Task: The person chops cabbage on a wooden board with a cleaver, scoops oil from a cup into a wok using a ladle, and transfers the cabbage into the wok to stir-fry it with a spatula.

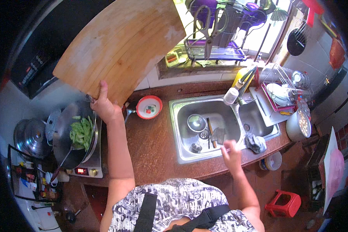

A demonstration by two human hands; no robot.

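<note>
My left hand (106,108) grips the lower edge of a large wooden cutting board (119,55), thumb lying on its face. The board is raised and tilted above the counter, between the wok and the window. My right hand (232,153) is over the front rim of the double steel sink (185,156), fingers partly curled and blurred. Whether it holds anything is unclear. In the larger basin lie a metal bowl (196,122), thin sticks (211,134), a flat grey piece (219,135) and a small ridged metal object (195,148).
Sliced green vegetables (81,133) and a spatula sit in a wok (62,136) on a lit electric cooker (97,162). A red-rimmed bowl (148,102) stands on the counter. By the faucet (243,84) are a grey cloth (255,143), a dish rack (284,78) and a pot (294,129).
</note>
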